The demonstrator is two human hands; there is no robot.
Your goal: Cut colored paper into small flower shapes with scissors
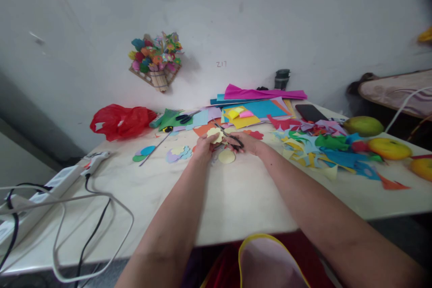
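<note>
My left hand is closed on a pale yellow scalloped paper flower, pinching it at its left side. In my right hand is a pair of black-handled scissors, its blades reaching up and left beside the flower's edge. Just below my hands lies a pale yellow paper circle on the table. To the left rest several scalloped paper flowers in lilac, blue and cream. A red scalloped paper piece sits right behind my right hand.
Paper scraps heap on the right near mangoes and a phone. Coloured sheets lie at the back. Another pair of scissors and a red plastic bag are back left. A power strip and looping cables occupy the left.
</note>
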